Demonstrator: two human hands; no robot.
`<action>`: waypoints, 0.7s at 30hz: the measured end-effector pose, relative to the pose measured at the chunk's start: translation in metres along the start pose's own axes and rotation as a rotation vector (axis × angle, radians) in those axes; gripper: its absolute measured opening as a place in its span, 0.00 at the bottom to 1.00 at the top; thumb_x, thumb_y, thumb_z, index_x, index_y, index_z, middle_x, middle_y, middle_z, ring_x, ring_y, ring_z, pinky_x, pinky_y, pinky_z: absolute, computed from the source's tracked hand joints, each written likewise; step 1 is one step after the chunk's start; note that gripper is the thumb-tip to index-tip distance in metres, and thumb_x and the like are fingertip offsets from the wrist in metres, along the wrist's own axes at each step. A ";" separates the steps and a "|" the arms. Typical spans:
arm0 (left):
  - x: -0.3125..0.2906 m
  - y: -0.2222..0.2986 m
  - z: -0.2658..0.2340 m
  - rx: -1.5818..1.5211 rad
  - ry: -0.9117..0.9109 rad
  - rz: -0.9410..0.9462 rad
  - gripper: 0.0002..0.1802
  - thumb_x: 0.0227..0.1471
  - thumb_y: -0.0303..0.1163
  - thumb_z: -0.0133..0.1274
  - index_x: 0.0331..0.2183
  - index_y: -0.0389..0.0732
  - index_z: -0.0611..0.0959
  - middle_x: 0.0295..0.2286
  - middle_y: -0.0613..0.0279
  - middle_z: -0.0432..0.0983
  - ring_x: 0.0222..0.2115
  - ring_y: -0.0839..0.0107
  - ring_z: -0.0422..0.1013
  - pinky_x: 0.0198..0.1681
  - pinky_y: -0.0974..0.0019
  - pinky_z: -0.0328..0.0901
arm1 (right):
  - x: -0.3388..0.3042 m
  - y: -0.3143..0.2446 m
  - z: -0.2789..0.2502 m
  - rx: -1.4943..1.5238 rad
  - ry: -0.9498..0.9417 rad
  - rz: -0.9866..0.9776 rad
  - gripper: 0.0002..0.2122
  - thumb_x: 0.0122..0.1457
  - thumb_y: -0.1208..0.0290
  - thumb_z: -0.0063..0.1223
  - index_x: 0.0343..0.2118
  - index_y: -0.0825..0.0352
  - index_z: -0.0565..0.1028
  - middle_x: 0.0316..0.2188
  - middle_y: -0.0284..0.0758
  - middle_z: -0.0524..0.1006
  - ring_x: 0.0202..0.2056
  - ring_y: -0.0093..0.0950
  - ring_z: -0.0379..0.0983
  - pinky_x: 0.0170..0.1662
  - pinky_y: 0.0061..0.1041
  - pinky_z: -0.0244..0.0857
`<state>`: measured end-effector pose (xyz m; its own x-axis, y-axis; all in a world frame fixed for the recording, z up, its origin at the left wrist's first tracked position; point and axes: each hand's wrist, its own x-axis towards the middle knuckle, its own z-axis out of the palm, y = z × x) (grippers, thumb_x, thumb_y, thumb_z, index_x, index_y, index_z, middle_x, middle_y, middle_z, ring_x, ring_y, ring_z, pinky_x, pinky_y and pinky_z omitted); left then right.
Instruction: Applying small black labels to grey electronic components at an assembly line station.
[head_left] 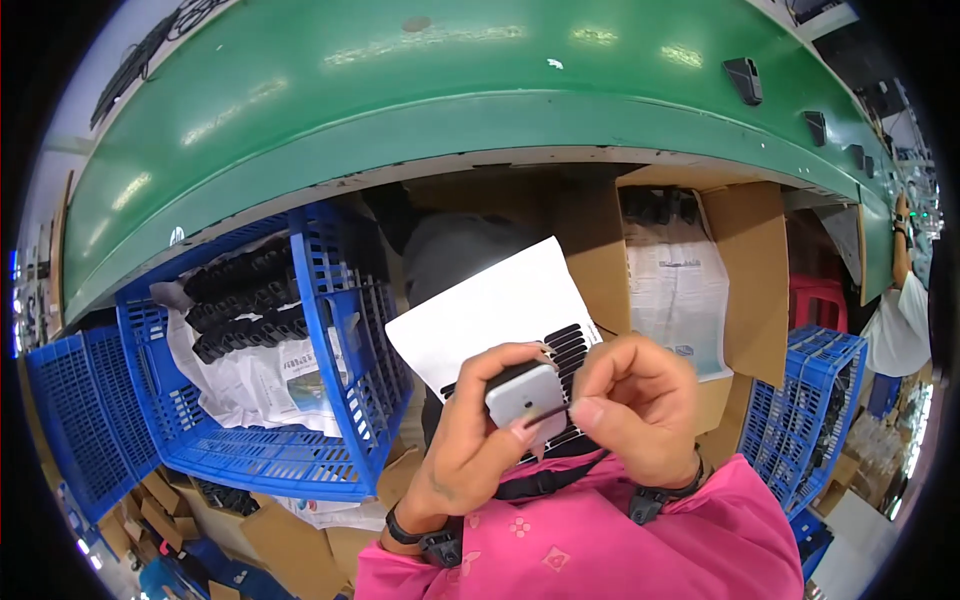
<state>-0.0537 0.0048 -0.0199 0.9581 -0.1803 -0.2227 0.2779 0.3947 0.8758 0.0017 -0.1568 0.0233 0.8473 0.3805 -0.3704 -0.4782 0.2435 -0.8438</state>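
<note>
My left hand (pixel 470 440) is closed round a small rounded device (pixel 528 395) with a light grey face, a dark side and a small dark dot on the face. Between the thumb and forefinger of my right hand (pixel 640 395) is the end of a thin dark strip (pixel 548 414). That strip lies across the lower part of the grey face, close to my left thumb. Under both hands, a white sheet (pixel 500 300) rests on my lap. Rows of short black strips (pixel 568 350) line its near right side, partly hidden by my hands.
A blue plastic crate (pixel 335 350) at left holds black parts (pixel 250 300) on newspaper. On the right stands an open cardboard box (pixel 755 270) with paper and dark items. Farther right are another blue crate (pixel 800 410) and a person's arm (pixel 900 240). A green conveyor (pixel 450 70) crosses ahead, carrying black devices (pixel 743 80).
</note>
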 end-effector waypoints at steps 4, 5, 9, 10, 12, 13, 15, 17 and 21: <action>-0.004 -0.004 0.005 0.087 0.024 -0.032 0.25 0.53 0.24 0.43 0.53 0.34 0.59 0.45 0.52 0.62 0.41 0.68 0.66 0.44 0.67 0.63 | 0.000 0.007 0.002 0.073 -0.002 -0.028 0.04 0.56 0.82 0.52 0.32 0.75 0.70 0.24 0.32 0.74 0.25 0.15 0.70 0.29 0.13 0.64; -0.005 -0.005 0.006 0.084 0.035 -0.035 0.25 0.53 0.24 0.43 0.53 0.34 0.59 0.45 0.52 0.62 0.41 0.68 0.66 0.44 0.67 0.63 | 0.000 0.009 0.001 0.072 -0.008 -0.018 0.04 0.56 0.82 0.52 0.32 0.75 0.70 0.24 0.32 0.74 0.25 0.15 0.70 0.29 0.13 0.64; -0.002 -0.007 0.006 0.231 0.025 0.031 0.24 0.55 0.28 0.45 0.52 0.34 0.59 0.44 0.50 0.62 0.44 0.62 0.64 0.50 0.63 0.58 | 0.001 0.013 0.002 0.009 0.029 -0.033 0.04 0.56 0.82 0.52 0.31 0.76 0.70 0.24 0.34 0.75 0.25 0.17 0.72 0.28 0.15 0.66; -0.002 -0.007 0.006 0.225 0.032 0.016 0.24 0.55 0.28 0.45 0.52 0.34 0.59 0.44 0.50 0.62 0.44 0.62 0.64 0.50 0.63 0.58 | 0.001 0.012 0.003 0.029 0.036 -0.016 0.04 0.55 0.82 0.52 0.31 0.76 0.71 0.23 0.35 0.75 0.25 0.17 0.72 0.28 0.15 0.66; -0.003 -0.008 0.006 0.217 0.038 -0.001 0.24 0.55 0.28 0.45 0.52 0.34 0.60 0.44 0.50 0.62 0.44 0.62 0.64 0.50 0.63 0.58 | 0.002 0.010 0.009 0.011 0.076 0.002 0.04 0.53 0.80 0.53 0.29 0.74 0.70 0.22 0.31 0.73 0.22 0.14 0.66 0.25 0.13 0.59; -0.003 -0.008 0.006 0.216 0.040 -0.016 0.24 0.55 0.28 0.45 0.52 0.34 0.60 0.44 0.49 0.62 0.44 0.62 0.64 0.50 0.63 0.58 | 0.003 0.010 0.010 -0.007 0.113 0.016 0.05 0.51 0.79 0.55 0.27 0.72 0.70 0.21 0.28 0.71 0.20 0.11 0.61 0.21 0.12 0.52; -0.002 -0.008 0.006 0.215 0.042 -0.032 0.24 0.55 0.28 0.45 0.52 0.34 0.60 0.44 0.49 0.62 0.45 0.62 0.65 0.50 0.63 0.59 | 0.003 0.009 0.010 -0.010 0.118 0.021 0.05 0.52 0.79 0.55 0.27 0.72 0.70 0.21 0.28 0.71 0.20 0.11 0.61 0.22 0.11 0.53; -0.001 -0.007 0.006 0.232 0.032 -0.034 0.24 0.55 0.28 0.46 0.52 0.34 0.60 0.45 0.49 0.62 0.44 0.61 0.65 0.49 0.63 0.59 | 0.002 0.011 0.007 -0.013 0.123 0.026 0.05 0.52 0.79 0.55 0.27 0.72 0.70 0.21 0.28 0.71 0.20 0.11 0.61 0.22 0.11 0.53; -0.002 -0.007 0.007 0.283 0.038 -0.003 0.24 0.55 0.29 0.46 0.52 0.34 0.60 0.44 0.49 0.62 0.44 0.61 0.65 0.49 0.63 0.60 | 0.002 0.016 -0.001 -0.007 0.036 -0.032 0.04 0.55 0.82 0.52 0.31 0.76 0.71 0.24 0.34 0.75 0.24 0.17 0.72 0.28 0.14 0.65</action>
<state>-0.0577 -0.0041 -0.0227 0.9606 -0.1456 -0.2368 0.2554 0.1261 0.9586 -0.0046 -0.1529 0.0088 0.8701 0.3403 -0.3565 -0.4489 0.2490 -0.8582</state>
